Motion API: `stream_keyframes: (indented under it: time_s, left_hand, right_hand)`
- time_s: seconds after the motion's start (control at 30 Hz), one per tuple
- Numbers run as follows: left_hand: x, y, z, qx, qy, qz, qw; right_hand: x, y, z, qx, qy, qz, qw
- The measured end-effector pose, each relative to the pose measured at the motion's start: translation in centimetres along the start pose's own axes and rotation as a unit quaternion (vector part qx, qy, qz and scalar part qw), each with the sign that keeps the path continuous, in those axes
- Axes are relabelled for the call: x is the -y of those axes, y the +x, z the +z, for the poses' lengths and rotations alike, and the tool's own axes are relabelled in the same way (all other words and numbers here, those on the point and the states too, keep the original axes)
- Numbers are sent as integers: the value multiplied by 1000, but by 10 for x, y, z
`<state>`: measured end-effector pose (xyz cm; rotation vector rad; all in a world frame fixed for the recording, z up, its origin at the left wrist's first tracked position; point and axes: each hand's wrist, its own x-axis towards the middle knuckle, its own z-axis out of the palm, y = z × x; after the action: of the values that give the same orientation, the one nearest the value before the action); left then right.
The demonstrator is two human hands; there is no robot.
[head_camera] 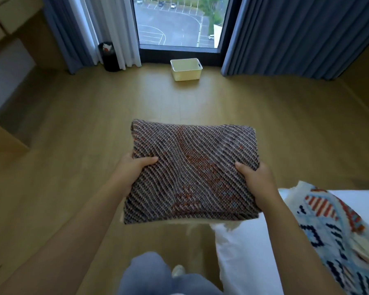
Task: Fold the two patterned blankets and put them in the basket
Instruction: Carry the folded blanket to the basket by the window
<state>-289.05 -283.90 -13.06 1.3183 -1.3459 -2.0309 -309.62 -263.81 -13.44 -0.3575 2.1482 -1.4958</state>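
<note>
Left hand [130, 169] and right hand [256, 179] clamped on folded dark blanket [192, 171], thumbs on top. Basket [186, 69] well beyond grip, by window. Light blanket [337, 228] right of grip, on bed [249, 260].

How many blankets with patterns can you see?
2. The folded dark striped blanket is held up between the left hand and right hand. The light blue patterned blanket lies unfolded on the white bed at lower right, partly cut off.

floor [73, 124]: basket [186, 69], bin [109, 57] | bed [254, 262]: blanket [337, 226], apparently unfolded
</note>
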Motion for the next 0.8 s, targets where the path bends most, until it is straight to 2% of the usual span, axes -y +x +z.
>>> stream_keyframes:
  time_s: [0.43,0.8]
  left_hand:
    - [-154,322,79,10,1,-15,1000]
    - [-288,586,172,27,35,-22,999]
  right_hand:
    - [103,326,78,-11,5,12,1000]
    - [184,614,114,-26,-18,20,999]
